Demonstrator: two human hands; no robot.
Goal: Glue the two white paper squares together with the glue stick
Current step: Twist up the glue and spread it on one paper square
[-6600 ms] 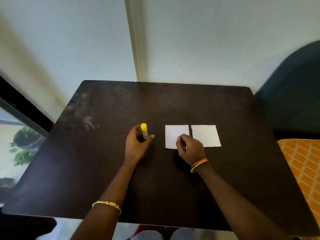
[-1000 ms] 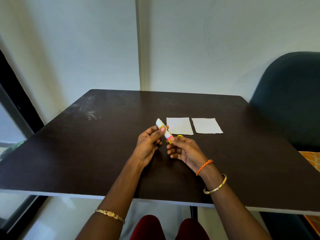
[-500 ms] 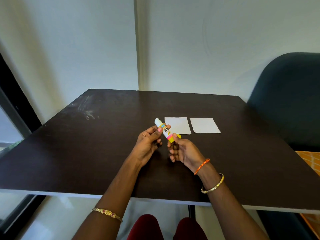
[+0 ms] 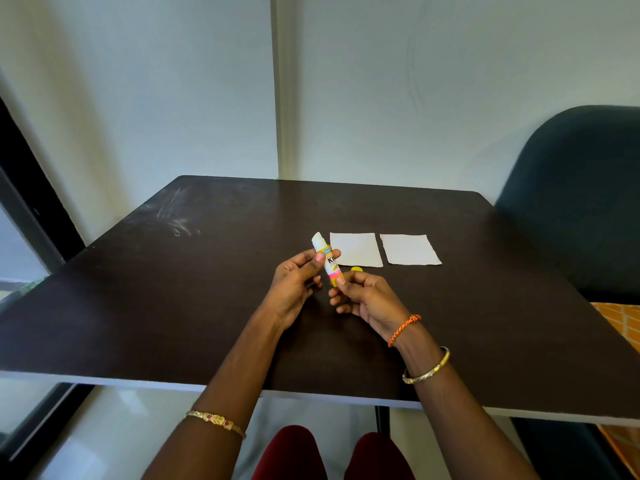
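Two white paper squares lie flat side by side on the dark table (image 4: 173, 306): the left square (image 4: 356, 249) and the right square (image 4: 410, 250), a narrow gap between them. I hold the glue stick (image 4: 329, 262) tilted above the table, just left of the left square, its white glue tip exposed and pointing up and away. My left hand (image 4: 298, 285) pinches the stick's upper body. My right hand (image 4: 367, 299) grips its lower pink end. The yellow cap (image 4: 356, 269) lies on the table just behind my right hand, near the left square's front edge.
A dark teal chair (image 4: 575, 202) stands against the table's right side. An orange patterned surface (image 4: 623, 327) shows beyond the right edge. A wall rises behind the table, and a dark window frame (image 4: 31, 209) runs along the left. My knees sit under the front edge.
Since 6.6 s ago the stick left the table and lost its yellow cap. Over the last second both hands kept hold of it, and more of its label shows.
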